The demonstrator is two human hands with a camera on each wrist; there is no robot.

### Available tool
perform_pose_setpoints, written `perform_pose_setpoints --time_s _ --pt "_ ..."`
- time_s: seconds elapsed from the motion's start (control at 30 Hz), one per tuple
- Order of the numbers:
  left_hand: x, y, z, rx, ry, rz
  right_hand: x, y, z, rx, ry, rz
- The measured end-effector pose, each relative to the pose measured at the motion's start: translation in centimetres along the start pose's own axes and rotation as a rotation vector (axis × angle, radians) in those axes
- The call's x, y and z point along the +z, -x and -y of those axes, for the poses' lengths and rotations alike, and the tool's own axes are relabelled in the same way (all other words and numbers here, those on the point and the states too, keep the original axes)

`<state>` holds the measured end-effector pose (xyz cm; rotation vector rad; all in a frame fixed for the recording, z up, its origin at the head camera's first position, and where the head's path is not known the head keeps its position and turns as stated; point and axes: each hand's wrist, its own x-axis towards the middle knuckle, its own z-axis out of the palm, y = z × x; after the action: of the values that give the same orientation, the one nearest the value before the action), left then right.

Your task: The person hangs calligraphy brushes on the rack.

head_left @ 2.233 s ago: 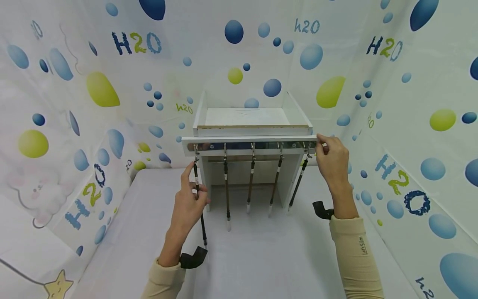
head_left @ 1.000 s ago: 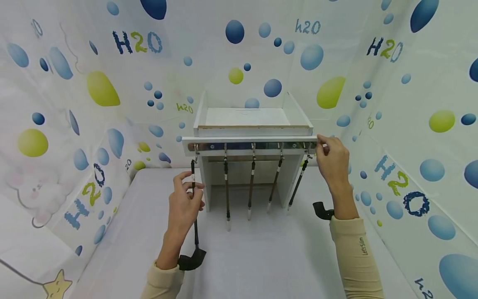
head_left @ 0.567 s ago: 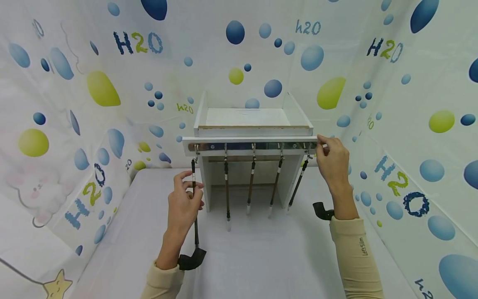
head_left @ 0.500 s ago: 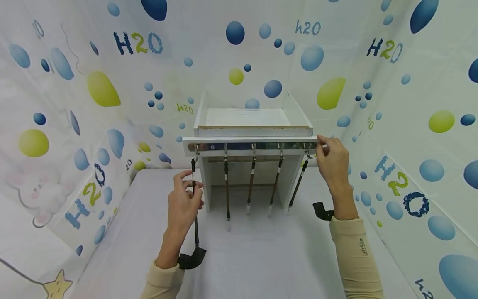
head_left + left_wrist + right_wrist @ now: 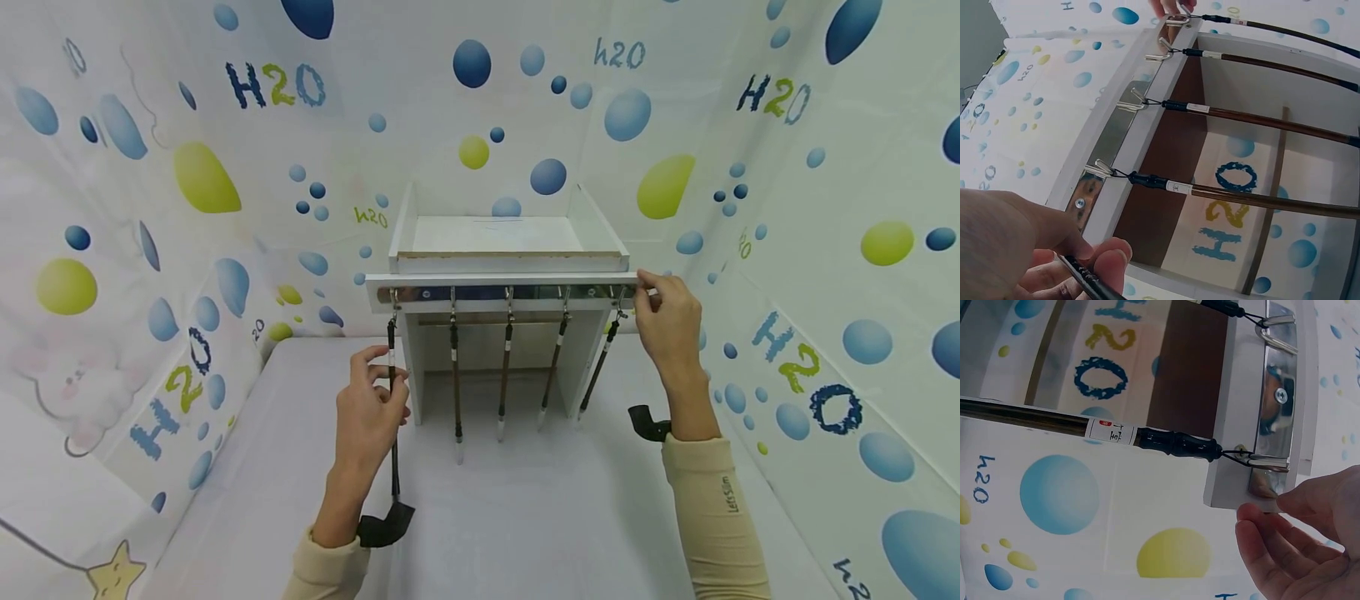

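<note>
My left hand [image 5: 367, 417] pinches the dark handle of the leftmost calligraphy brush [image 5: 395, 471] between thumb and fingers. The cord at the top of this brush reaches up to the leftmost hook. The lower end is hidden behind the black wrist camera mount. The left wrist view shows the handle [image 5: 1094, 281] between the fingertips. My right hand [image 5: 667, 321] pinches the right end of a white board [image 5: 502, 279] that bears a metal hook strip. Beside it hangs the rightmost calligraphy brush [image 5: 1110, 431], by its cord loop. Several more brushes [image 5: 456, 367] hang between the hands.
Behind the hook board stands a white shelf unit with an upper tray [image 5: 498, 265] and an open space below, crossed by a thin bar [image 5: 480, 323]. White cloth [image 5: 510, 517] covers the surface. Patterned sheets [image 5: 420, 75] with dots and H2O lettering stand around.
My left hand has slid down and slightly left from the brush's top, and now pinches its handle. The brush hangs more upright. My right hand stays at the board's end.
</note>
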<state>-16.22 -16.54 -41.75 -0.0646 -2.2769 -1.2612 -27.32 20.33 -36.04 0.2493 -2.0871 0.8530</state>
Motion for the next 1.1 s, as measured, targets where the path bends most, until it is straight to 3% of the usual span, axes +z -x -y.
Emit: perform_pose_setpoints --time_s 0.3,0.47,0.8,0.93,1.1 --pt "-0.3 -0.4 -0.2 0.048 -0.026 -0.037 0.0 0.1 0.1 0.012 0.002 0.008" --pt "-0.2 -0.6 -0.1 0.042 -0.033 -0.057 -0.1 0.1 0.1 0.020 -0.001 0.011" --pt "0.7 -0.6 1.8 -0.081 -0.023 0.032 -0.1 0.2 0.1 0.027 0.006 0.021" --pt "1.4 -0.4 2.5 -0.077 -0.016 0.049 0.0 0.1 -0.1 0.022 0.006 0.017" --pt "2.0 -0.7 3.4 -0.019 -0.033 0.032 0.0 0.1 0.0 0.017 0.005 0.009"
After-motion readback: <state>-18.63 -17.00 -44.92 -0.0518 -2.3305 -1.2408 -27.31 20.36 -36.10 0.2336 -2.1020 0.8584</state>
